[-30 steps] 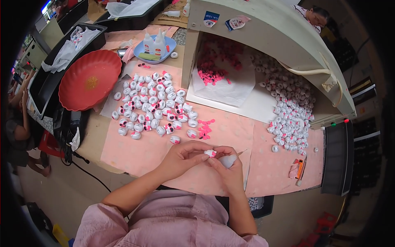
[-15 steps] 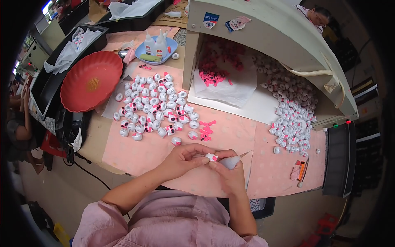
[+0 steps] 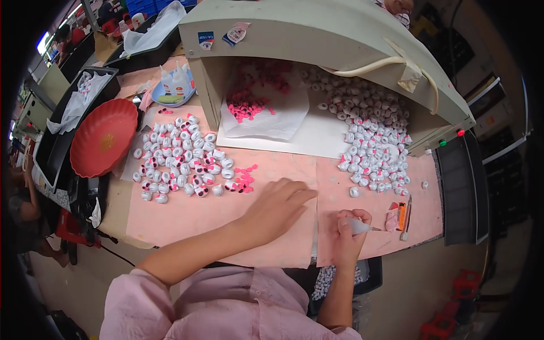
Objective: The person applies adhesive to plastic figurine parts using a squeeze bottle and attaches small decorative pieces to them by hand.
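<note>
My left hand (image 3: 276, 211) is palm down over the pink table paper, fingers stretched toward the right, with nothing seen in it; its underside is hidden. In my right hand (image 3: 349, 241) is a small translucent squeeze bottle (image 3: 358, 226), its thin needle tip pointing right. Left of my left hand lies a group of white beads (image 3: 181, 156) with pink parts, some bearing dark eye-like spots. Small flat pink pieces (image 3: 245, 180) are scattered between those beads and my left hand. Beyond my right hand a heap of similar white beads (image 3: 377, 161) spills from a grey hood.
The grey hood (image 3: 317, 34) arches over more beads and a white sheet (image 3: 277, 122) with pink pieces. An orange lighter (image 3: 402, 216) and a brush (image 3: 406, 224) lie at right. A red scalloped dish (image 3: 105, 139), black trays and a blue dish (image 3: 185, 97) of bottles stand at left.
The white bead that was between both hands no longer shows in them. My hands have come apart, the right one moving rightward with the squeeze bottle. The whole view has shifted.
</note>
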A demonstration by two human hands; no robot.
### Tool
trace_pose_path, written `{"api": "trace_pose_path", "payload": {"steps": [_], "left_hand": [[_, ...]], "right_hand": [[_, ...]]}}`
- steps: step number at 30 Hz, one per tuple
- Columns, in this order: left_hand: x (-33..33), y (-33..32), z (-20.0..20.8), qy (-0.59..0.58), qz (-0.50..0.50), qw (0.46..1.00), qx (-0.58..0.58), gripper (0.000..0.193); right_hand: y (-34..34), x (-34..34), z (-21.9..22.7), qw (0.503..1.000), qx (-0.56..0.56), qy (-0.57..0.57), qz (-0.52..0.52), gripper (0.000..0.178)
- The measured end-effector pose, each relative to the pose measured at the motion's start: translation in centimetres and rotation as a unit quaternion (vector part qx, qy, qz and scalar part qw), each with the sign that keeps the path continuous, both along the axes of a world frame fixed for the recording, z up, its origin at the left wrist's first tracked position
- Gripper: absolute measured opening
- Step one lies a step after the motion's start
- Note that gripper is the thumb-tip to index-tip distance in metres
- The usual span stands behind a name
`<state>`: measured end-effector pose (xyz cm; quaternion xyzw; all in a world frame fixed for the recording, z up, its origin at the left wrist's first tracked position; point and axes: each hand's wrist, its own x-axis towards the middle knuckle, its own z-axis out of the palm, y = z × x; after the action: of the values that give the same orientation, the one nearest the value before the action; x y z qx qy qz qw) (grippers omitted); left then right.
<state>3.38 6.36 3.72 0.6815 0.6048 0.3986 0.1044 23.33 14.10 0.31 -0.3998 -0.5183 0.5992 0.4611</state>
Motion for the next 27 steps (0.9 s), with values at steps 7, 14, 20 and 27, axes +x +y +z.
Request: {"api": "trace_pose_path", "payload": {"steps": [7, 14, 20, 27], "left_hand": [[5.8, 12.3, -4.9, 0.057, -0.13, 0.987, 0.076, 0.031], [3.3, 5.4, -2.4, -0.299, -0.055, 0.95, -0.066, 0.033], [-1.4, -4.5, -2.1, -0.61, 0.013, 0.778, -0.147, 0.031], [-2.7, -7.4, -3.4, -0.534, 0.082, 0.832, -0.125, 0.032]], "right_hand": [[-0.1, 0.3, -0.5, 0.998, 0.001, 0.009, -0.07, 0.024], [-1.4, -0.6, -0.1, 0.984, -0.01, 0.134, -0.121, 0.024], [-3.3, -3.3, -0.8, 0.999, 0.022, 0.033, -0.033, 0.027], [-5.5, -5.7, -0.1, 0.966, 0.243, -0.077, 0.034, 0.028]]}}
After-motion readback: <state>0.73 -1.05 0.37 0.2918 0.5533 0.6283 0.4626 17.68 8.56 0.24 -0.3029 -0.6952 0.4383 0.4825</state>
